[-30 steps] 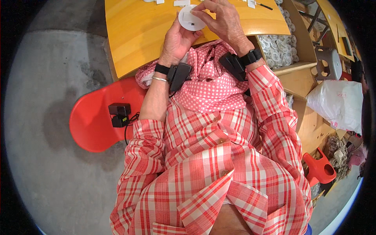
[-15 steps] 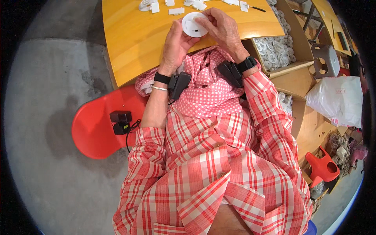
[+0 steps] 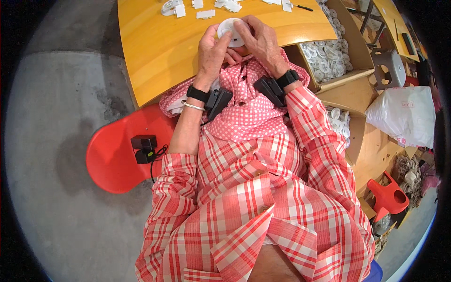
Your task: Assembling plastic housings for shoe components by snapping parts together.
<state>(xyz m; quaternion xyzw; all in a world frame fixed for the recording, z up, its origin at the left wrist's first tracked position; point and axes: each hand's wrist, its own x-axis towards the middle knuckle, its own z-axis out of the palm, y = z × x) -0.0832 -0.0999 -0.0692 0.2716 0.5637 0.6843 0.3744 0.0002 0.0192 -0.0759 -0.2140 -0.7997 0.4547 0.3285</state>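
Note:
A round white plastic disc (image 3: 227, 26) with a small dark slot is held between both my hands at the near edge of the wooden table (image 3: 159, 51). My left hand (image 3: 213, 49) grips its left side, thumb lying on the face. My right hand (image 3: 261, 40) has its thumb pressed on the upper right of the face, fingers curled around the edge. The fingers beneath the disc are partly hidden. Farther back on the table lie several small white plastic pieces (image 3: 205, 14), a white ring-shaped part (image 3: 170, 7) and a thin black stick-like tool (image 3: 303, 8).
To the right, cardboard boxes (image 3: 345, 79) hold many white round parts (image 3: 329, 58). Beyond stand a grey stool (image 3: 397, 70), a white bag (image 3: 404, 117) and a red stool (image 3: 389, 196). A red seat (image 3: 108, 160) on my left bears a black device (image 3: 144, 148) with a cable.
My left thumb has moved from beside the disc onto its face. Both hands and the disc sit slightly lower in the view, and the disc appears turned or tilted a little.

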